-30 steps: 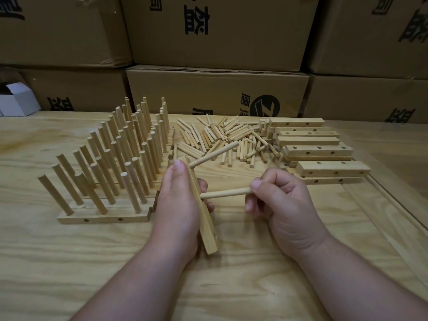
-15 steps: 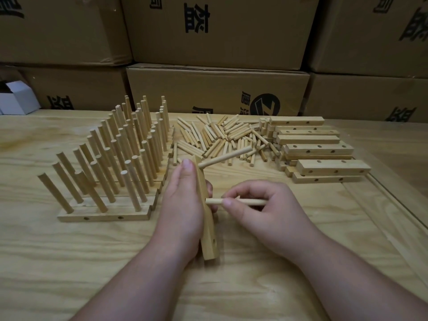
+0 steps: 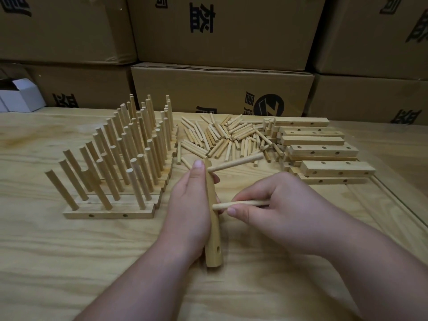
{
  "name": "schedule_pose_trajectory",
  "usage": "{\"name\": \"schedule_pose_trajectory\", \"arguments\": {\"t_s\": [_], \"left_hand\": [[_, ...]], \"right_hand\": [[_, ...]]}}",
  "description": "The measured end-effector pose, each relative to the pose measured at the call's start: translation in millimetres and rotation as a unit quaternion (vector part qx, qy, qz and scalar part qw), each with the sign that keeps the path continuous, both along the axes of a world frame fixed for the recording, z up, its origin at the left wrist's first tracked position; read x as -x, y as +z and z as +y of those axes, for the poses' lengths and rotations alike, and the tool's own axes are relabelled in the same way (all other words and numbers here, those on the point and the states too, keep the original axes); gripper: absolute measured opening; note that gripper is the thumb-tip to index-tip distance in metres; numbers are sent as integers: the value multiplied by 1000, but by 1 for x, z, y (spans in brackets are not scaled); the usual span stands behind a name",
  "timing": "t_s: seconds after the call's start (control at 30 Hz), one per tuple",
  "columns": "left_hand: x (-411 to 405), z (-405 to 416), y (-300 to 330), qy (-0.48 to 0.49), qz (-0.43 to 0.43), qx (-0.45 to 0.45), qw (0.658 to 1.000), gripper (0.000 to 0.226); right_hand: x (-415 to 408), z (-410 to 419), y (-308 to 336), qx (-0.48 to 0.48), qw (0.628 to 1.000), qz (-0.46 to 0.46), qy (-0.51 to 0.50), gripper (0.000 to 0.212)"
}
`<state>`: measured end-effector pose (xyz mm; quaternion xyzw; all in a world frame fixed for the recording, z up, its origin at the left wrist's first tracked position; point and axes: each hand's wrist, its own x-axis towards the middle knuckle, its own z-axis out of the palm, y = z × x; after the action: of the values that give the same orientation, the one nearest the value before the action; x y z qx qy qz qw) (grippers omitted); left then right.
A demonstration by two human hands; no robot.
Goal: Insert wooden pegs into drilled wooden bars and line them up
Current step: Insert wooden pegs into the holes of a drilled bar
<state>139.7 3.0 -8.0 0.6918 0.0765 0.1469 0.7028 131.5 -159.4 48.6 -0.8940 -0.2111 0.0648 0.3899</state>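
Wooden bar, gripped on edge by the left hand, runs lengthwise toward the table's near edge; right hand pinches a peg crosswise, tip at the bar's side.

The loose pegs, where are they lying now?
In the head view, the loose pegs lie in a heap at the table's far middle, between the finished bars on the left and the empty bars on the right.
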Motion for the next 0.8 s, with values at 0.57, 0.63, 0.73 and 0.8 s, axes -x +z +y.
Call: {"name": "schedule_pose_trajectory", "arguments": {"t_s": [0.57,0.63,0.73,0.8], "left_hand": [[5,-6,1,37,-23,-67,997,49],[5,-6,1,35,-17,-57,998,50],[6,-8,2,42,-19,-69,997,43],[5,-9,3,49,-26,-78,995,43]], "right_hand": [[13,12,11,80,995,-53,-37,15],[9,9,10,24,999,9,-43,9],[8,8,10,-2,998,37,-49,6],[10,10,10,41,998,-9,-44,11]]}}
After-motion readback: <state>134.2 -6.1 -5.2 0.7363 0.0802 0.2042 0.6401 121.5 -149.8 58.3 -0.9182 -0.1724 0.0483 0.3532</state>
